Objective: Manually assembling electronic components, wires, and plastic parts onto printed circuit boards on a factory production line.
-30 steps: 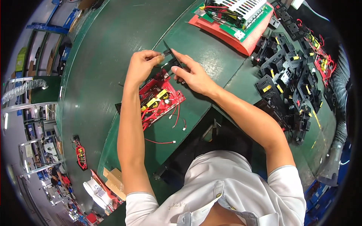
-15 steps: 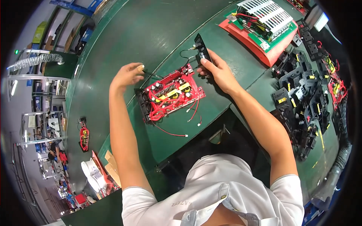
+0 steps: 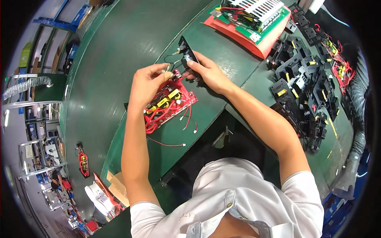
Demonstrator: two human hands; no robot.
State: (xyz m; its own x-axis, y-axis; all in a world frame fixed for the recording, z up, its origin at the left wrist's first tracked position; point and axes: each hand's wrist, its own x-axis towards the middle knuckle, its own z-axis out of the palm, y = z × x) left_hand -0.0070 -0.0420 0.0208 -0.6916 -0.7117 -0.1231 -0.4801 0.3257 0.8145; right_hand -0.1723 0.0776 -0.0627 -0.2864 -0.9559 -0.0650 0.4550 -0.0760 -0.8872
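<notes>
Right hand (image 3: 206, 72) grips the black panel (image 3: 189, 52) by its lower end; left hand (image 3: 152, 81) is narrowed near the dark wire (image 3: 165, 58), any hold cannot be determined; the red circuit board (image 3: 171, 104) lies on the green workbench (image 3: 211, 106).

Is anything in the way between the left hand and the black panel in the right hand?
Thin dark wires loop through the gap between the left hand and the black panel in the right hand; nothing solid visibly blocks it.
</notes>
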